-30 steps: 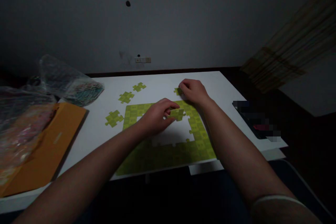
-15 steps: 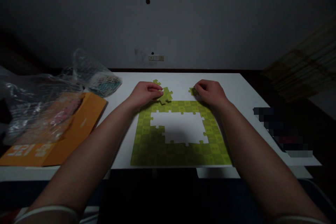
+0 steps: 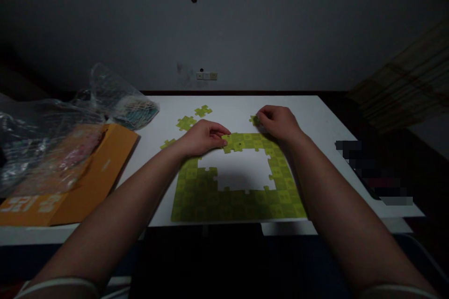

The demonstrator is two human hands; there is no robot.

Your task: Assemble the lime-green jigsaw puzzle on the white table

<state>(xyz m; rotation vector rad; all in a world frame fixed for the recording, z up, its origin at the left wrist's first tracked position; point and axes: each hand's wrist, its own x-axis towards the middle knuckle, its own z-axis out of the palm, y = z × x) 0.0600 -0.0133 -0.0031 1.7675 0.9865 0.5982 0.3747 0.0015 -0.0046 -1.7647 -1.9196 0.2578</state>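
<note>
Basically, orange folder (image 3: 117, 152) lies on bench (image 3: 231, 107), three loose pieces (image 3: 185, 123) sit near left hand (image 3: 199, 140), whose fingers pinch a green piece (image 3: 235, 144) at far border of puzzle (image 3: 238, 206), and another piece (image 3: 253, 120) is clamped in right hand's (image 3: 281, 122) fingers.

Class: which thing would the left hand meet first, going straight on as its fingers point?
Past the puzzle piece at its fingertips, the left hand would probably cross the puzzle's far border and meet the right hand near the wrist, though, depth being unclear, it might brush that border first.
</note>
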